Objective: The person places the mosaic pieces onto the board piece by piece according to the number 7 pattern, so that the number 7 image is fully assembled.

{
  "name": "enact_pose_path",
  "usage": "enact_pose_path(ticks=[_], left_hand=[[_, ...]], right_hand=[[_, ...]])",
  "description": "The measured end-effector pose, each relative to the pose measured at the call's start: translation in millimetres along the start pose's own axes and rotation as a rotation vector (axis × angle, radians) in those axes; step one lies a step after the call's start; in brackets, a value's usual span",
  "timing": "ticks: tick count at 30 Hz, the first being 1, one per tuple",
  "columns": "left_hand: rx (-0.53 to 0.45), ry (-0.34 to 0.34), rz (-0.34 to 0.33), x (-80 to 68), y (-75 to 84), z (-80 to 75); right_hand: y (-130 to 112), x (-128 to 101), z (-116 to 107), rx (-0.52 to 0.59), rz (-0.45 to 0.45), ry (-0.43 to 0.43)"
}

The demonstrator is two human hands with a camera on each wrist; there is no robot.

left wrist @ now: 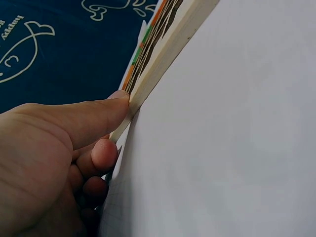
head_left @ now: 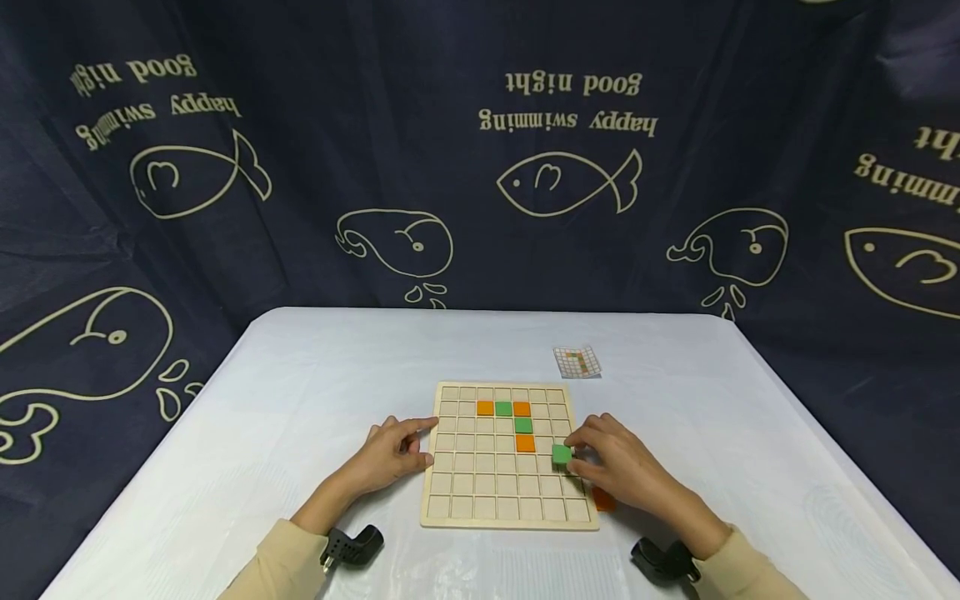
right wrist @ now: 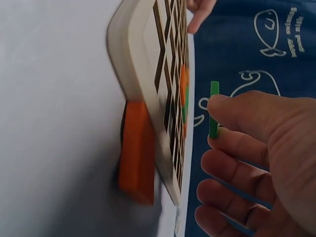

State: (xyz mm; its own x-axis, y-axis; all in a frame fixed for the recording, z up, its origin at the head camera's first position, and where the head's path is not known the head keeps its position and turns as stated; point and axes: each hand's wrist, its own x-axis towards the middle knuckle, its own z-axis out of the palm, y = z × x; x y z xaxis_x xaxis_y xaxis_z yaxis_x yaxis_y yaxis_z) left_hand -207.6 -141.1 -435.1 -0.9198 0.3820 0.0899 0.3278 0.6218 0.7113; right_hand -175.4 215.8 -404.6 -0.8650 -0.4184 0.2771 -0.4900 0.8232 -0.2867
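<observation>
Head view, left to right: left hand (head_left: 390,458) rests on the white tablecloth-covered table (head_left: 262,417) at the left edge of the pale wooden square grid board (head_left: 506,492), index finger stretched along the board's rim, thumb tip against the side. Left wrist view confirms it: thumb (left wrist: 94,111) presses the board's edge (left wrist: 168,49), other fingers curl loosely underneath, nothing grasped. Board lies flat on the table, near the front edge. On its upper rows, a line of flat square tiles: orange tile (head_left: 485,408), green tile (head_left: 503,408), orange again (head_left: 522,408), then below that a green one (head_left: 523,425) and an orange one (head_left: 526,443). Right hand (head_left: 622,471) sits at the board's right side, pinching a thin green square tile (head_left: 562,454) between thumb and fingertips, over the right columns of the grid. Right wrist view shows that tile (right wrist: 213,108) held edge-on, clear of the board surface, not yet in a cell. Spare orange square tile (head_left: 603,498) lies on the cloth touching the board's right edge, partly under the right hand; clearer in the right wrist view (right wrist: 137,150). Small printed pattern card (head_left: 577,362) lies on the table behind the board, apart from it. Dark blue fish-and-whale printed curtain (head_left: 480,167) behind.
</observation>
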Motion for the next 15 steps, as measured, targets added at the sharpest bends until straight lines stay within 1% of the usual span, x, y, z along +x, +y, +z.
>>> enact_pose_path(ticks=[9, 15], left_hand=[[0.003, 0.002, -0.004, -0.3, 0.4, -0.2], [0.003, 0.002, -0.006, -0.6, 0.3, -0.4]], right_hand=[[-12, 7, 6, 0.003, -0.048, -0.008], [-18, 10, 9, -0.006, -0.061, -0.017]])
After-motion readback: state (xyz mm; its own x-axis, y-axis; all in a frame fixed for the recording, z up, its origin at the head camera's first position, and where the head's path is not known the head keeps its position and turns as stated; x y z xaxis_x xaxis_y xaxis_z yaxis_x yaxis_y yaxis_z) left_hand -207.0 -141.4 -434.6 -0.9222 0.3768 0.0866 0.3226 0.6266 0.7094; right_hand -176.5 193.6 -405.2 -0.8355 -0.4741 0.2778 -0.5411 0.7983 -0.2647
